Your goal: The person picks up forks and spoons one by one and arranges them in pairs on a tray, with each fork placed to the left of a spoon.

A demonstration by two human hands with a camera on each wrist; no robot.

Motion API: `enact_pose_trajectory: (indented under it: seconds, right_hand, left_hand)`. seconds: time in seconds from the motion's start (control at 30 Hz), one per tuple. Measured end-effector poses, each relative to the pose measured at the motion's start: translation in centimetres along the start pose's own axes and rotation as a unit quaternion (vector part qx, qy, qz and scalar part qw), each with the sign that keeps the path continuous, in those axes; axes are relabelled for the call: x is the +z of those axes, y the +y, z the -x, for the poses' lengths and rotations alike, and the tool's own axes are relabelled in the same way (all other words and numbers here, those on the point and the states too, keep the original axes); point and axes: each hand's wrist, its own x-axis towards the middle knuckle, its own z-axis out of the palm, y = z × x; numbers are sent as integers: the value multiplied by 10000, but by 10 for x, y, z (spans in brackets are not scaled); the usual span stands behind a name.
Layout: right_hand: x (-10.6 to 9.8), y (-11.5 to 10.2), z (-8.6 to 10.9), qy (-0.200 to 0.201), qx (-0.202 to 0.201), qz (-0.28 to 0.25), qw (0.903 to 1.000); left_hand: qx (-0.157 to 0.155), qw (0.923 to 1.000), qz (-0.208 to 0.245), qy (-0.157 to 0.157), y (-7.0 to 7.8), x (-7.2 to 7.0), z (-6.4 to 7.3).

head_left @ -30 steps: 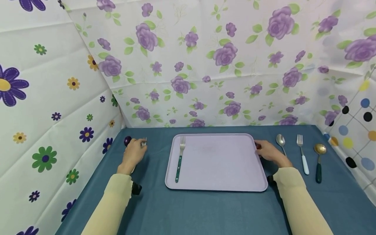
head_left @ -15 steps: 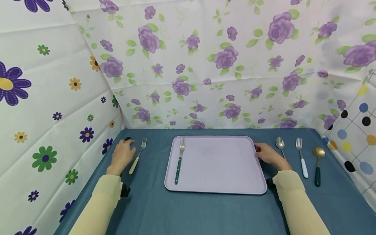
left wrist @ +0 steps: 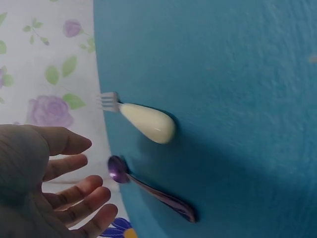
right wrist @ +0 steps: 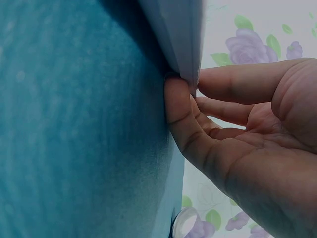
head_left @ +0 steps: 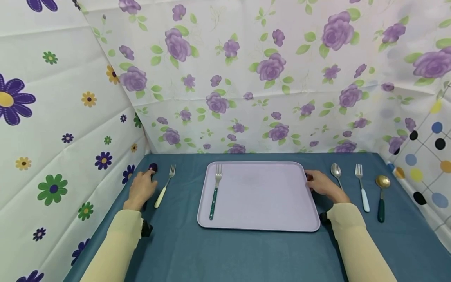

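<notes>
At the left of the table my left hand [head_left: 141, 188] hovers over a purple spoon [head_left: 153, 167], its fingers loosely bent with nothing in them. The left wrist view shows the spoon's whole handle on the cloth, apart from the fingertips [left wrist: 105, 213]. Just right of that hand lies a fork with a cream handle [head_left: 160, 197]. My right hand [head_left: 321, 182] pinches the right edge of a pale lilac tray [head_left: 260, 196], thumb on top and a finger underneath. On the tray's left side rests a fork with a dark green handle [head_left: 213, 199].
Right of the tray lie a silver spoon [head_left: 336, 170], partly hidden by the right hand, a fork with a pale blue handle [head_left: 365, 199], and a gold spoon with a green handle [head_left: 381, 207]. Flowered sheets [head_left: 211, 78] stand behind and beside the blue tablecloth [head_left: 246, 254].
My left hand has moved left from above the cream-handled fork to the purple spoon, uncovering that fork. The right hand stays at the tray's edge.
</notes>
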Motion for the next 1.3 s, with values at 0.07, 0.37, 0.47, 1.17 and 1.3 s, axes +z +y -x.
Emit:
enact_pose_trajectory:
  seconds: [0.07,0.37,0.47,1.17,1.3]
  right_hand:
    - [0,-1,1,-11,-33,7,10000]
    - [-1,-6,4,20,-47,49,10000]
    - [-1,-5,4,33,-32,49,10000]
    - [-2,-3,3,14,-72,73,9999]
    - [-1,-4,3,39,-88,35,9999]
  left_hand:
    - [-110,9999,-2,-72,-5,2,-2]
    - [-568,9981,-6,-223,-18,13,-5]
    - [-616,9977,-35,-297,-19,14,-7]
    - [-313,9973,-482,-462,-21,17,-12]
    - [-225,9970,-622,-412,-21,18,-14]
